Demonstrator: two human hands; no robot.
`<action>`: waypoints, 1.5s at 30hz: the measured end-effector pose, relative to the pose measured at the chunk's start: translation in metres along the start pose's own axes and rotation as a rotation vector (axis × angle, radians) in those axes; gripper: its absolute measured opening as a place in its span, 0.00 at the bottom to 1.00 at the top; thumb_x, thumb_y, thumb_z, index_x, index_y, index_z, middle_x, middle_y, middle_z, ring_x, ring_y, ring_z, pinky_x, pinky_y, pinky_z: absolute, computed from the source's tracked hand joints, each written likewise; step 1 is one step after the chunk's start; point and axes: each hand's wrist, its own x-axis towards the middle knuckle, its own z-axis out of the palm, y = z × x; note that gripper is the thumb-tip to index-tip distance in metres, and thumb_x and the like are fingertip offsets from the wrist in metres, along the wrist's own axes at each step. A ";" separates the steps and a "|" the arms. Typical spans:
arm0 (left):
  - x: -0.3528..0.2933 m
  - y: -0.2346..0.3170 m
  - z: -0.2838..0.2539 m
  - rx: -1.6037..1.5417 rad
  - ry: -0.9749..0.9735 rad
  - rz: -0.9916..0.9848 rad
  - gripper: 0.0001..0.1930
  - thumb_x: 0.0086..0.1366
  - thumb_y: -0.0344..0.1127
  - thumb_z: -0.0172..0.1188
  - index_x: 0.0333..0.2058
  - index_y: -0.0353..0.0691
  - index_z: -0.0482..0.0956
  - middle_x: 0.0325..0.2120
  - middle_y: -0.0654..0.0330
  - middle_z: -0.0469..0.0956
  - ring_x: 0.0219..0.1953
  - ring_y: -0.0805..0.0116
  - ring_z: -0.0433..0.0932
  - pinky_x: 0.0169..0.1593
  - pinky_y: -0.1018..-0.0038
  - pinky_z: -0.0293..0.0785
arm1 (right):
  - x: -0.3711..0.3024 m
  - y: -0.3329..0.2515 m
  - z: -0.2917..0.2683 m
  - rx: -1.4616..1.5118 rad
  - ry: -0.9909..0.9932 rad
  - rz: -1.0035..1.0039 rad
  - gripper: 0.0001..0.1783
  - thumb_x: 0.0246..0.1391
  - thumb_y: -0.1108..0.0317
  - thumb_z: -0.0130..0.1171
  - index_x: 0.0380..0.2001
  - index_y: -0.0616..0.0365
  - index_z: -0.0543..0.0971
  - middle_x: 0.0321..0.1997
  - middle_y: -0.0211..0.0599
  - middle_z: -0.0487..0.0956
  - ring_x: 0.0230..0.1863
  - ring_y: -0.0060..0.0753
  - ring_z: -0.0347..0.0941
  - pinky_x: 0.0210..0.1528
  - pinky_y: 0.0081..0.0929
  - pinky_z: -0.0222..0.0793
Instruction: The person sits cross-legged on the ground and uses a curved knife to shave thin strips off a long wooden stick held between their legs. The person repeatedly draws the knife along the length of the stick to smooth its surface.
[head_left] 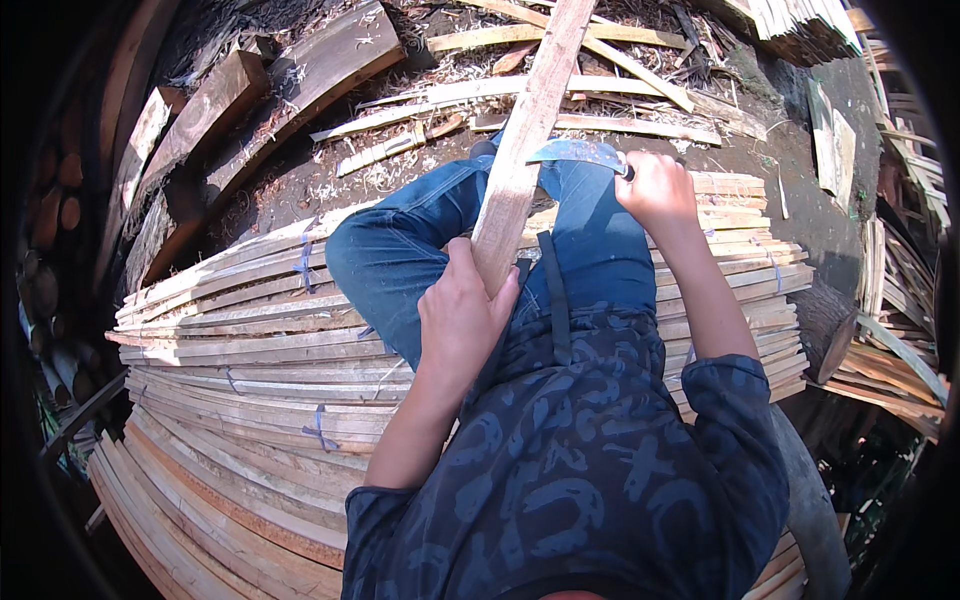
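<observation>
A long, flat wooden board (529,130) slants from my lap up past the top edge of the view. Its near end is gripped by my left hand (463,308), thumb on one side and fingers on the other. My right hand (660,192) is closed round the handle of a knife (583,153) with a broad, slightly curved blade. That blade points left above my right thigh, its tip at the board's right edge; whether it touches the wood I cannot tell. Most of the knife's handle is hidden in my fist.
Stacked bundles of wooden slats (260,350), tied with blue string, lie beneath and beside me. Heavy timber beams (310,85) rest at the far left. Loose strips (520,88) and shavings cover the ground ahead. A log (822,335) stands at the right, near more split wood (890,385).
</observation>
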 end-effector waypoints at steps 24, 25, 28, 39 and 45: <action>0.014 -0.003 -0.001 0.001 -0.005 -0.066 0.25 0.60 0.47 0.65 0.42 0.34 0.63 0.26 0.39 0.79 0.31 0.36 0.80 0.34 0.49 0.75 | -0.014 -0.011 0.024 -0.003 0.177 -0.157 0.09 0.42 0.65 0.66 0.28 0.56 0.82 0.21 0.45 0.79 0.26 0.50 0.79 0.29 0.45 0.76; 0.014 -0.001 0.001 -0.002 -0.007 -0.063 0.25 0.60 0.46 0.65 0.42 0.34 0.62 0.26 0.39 0.79 0.31 0.36 0.80 0.34 0.49 0.75 | -0.014 -0.009 0.026 -0.013 0.170 -0.146 0.09 0.43 0.65 0.66 0.29 0.56 0.82 0.22 0.46 0.80 0.27 0.51 0.79 0.30 0.45 0.76; 0.015 0.001 0.005 0.001 -0.033 -0.069 0.24 0.61 0.46 0.65 0.40 0.35 0.62 0.26 0.39 0.79 0.30 0.36 0.79 0.34 0.50 0.75 | -0.008 -0.005 0.025 -0.027 0.111 -0.102 0.10 0.45 0.64 0.65 0.31 0.56 0.82 0.24 0.47 0.80 0.28 0.52 0.80 0.32 0.46 0.77; -0.001 0.002 0.034 -0.067 -0.221 0.025 0.25 0.60 0.44 0.65 0.43 0.32 0.63 0.25 0.39 0.79 0.29 0.38 0.80 0.33 0.49 0.75 | 0.064 0.083 0.019 -0.193 0.108 0.321 0.13 0.51 0.60 0.61 0.32 0.60 0.83 0.30 0.54 0.82 0.35 0.58 0.80 0.39 0.47 0.77; 0.024 0.002 0.010 -0.067 -0.064 -0.061 0.23 0.60 0.43 0.65 0.39 0.34 0.62 0.26 0.39 0.79 0.32 0.36 0.80 0.35 0.50 0.75 | 0.013 0.034 -0.004 -0.135 -0.004 0.156 0.13 0.51 0.60 0.63 0.34 0.57 0.83 0.28 0.52 0.81 0.33 0.57 0.80 0.38 0.47 0.77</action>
